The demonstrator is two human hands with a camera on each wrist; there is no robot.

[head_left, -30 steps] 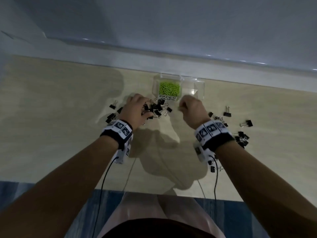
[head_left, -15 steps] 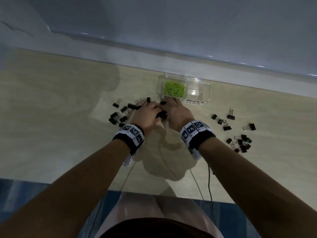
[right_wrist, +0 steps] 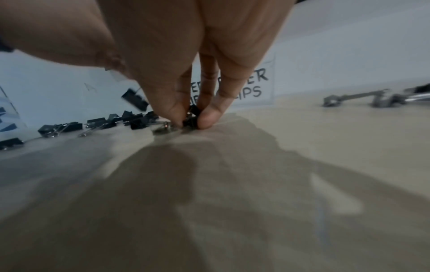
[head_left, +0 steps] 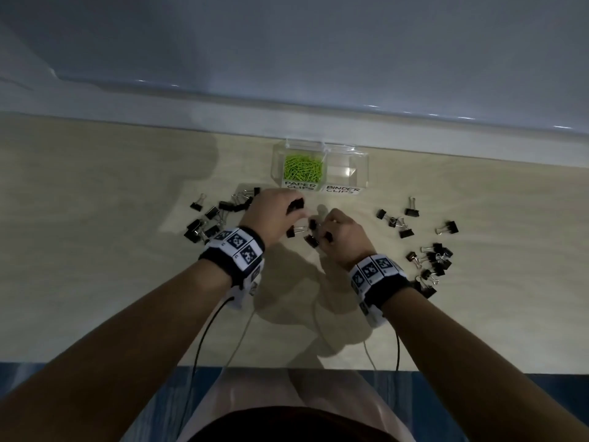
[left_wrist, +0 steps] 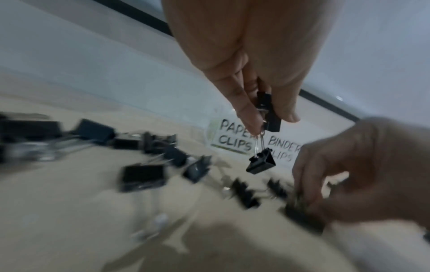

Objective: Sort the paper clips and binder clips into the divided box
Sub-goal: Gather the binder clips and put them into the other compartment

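A clear divided box stands at the table's far edge; its left cell, labelled PAPER CLIPS, holds green paper clips, and its right cell, labelled BINDER CLIPS, looks empty. My left hand hovers just in front of the box and pinches black binder clips, one of which dangles by its wire handle. My right hand is down at the table surface, its thumb and fingers pinching a black binder clip. More binder clips lie between the hands.
Loose black binder clips lie in a group at the left and in scattered groups at the right. Thin cables run from both wristbands over the beige table's near edge. A pale wall ledge runs behind the box.
The hands, pressed together half a second ago, have drawn apart: the left has lifted with clips toward the box, and the right has shifted right and back.
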